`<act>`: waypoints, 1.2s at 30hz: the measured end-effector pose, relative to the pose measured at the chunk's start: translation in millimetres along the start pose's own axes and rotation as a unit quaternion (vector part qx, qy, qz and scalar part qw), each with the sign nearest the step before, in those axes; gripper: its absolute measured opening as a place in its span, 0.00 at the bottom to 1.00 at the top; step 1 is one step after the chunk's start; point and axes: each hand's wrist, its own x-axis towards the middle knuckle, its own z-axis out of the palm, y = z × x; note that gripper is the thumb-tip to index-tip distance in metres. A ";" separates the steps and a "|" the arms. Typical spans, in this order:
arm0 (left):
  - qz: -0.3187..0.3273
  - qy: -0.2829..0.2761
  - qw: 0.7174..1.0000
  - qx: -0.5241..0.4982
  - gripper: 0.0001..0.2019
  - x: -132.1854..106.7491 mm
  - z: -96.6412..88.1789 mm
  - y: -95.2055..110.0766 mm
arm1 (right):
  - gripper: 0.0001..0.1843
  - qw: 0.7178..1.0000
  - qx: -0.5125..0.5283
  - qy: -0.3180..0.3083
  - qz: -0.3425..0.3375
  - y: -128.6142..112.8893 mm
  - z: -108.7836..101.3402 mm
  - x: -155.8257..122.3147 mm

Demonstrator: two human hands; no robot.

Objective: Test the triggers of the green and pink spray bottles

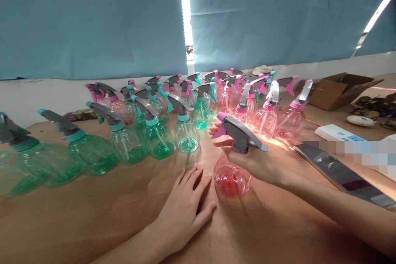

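Note:
A pink spray bottle [233,179] with a grey and pink trigger head stands in front of me on the wooden table. Around its neck, just under the collar, is my right hand [250,163], with the thumb across the near side and the other fingers partly hidden behind the trigger head. My left hand [182,204] lies flat on the tabletop to the left of this bottle, fingers spread and holding nothing. The nearest bottle beyond it is a green spray bottle [186,134] with a turquoise collar.
Green spray bottles [128,144] line the left side, and pink spray bottles [264,119] stand at the right back. On the right lie a phone [337,169], a white box [338,133], a white oval object [360,121] and an open cardboard box [337,93]. Blue blinds [93,20] hang behind.

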 end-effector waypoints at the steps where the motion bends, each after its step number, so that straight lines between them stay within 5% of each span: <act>1: 0.001 0.002 1.000 -0.001 0.25 -0.1 0.4 0.0 | 0.33 1.000 -0.001 0.000 -0.003 0.7 0.3 0.2; 28: 0.001 0.012 1.000 -0.006 0.25 -0.3 0.9 0.4 | 0.27 0.999 -0.045 -0.021 0.022 -4.8 -1.5 3.0; 36: 0.001 0.005 1.000 0.004 0.25 -0.2 1.7 -0.1 | 0.10 0.996 -0.061 -0.010 0.058 -17.0 -1.8 6.7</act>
